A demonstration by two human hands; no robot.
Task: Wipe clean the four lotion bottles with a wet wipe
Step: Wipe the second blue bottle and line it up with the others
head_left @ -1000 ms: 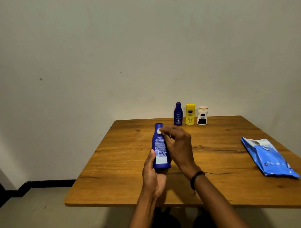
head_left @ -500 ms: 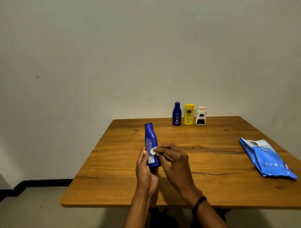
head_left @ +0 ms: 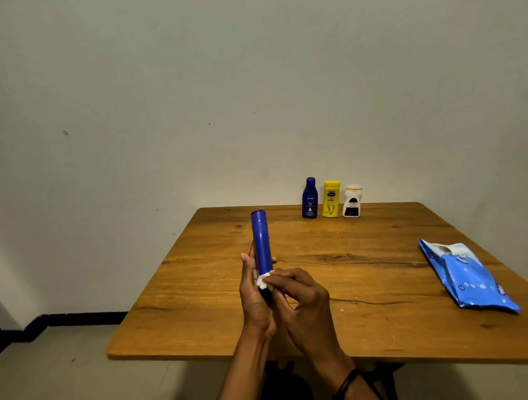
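The tall blue bottle is held upright above the table, over its near left part, and it has just been turned: a second ago the printed label was facing the camera, now only a plain narrow side is shown. The wet wipe has been drawn down meanwhile, from near the cap, past the middle, to low on the body. One full top-to-bottom stroke appears to have been made, and a fresh face seems to be offered for the next one. The lower body is gripped from the left by the left hand, a fingertip being seen round the far side. The wipe is pinched, bunched small, in the curled fingertips of the right hand and pressed against the bottle, the wrist angled in from the table's near edge. At the table's far edge the small blue bottle, yellow bottle and white bottle are left standing in a row, probably yet to be wiped. On the table's right side the blue wipes pack is laid flat.
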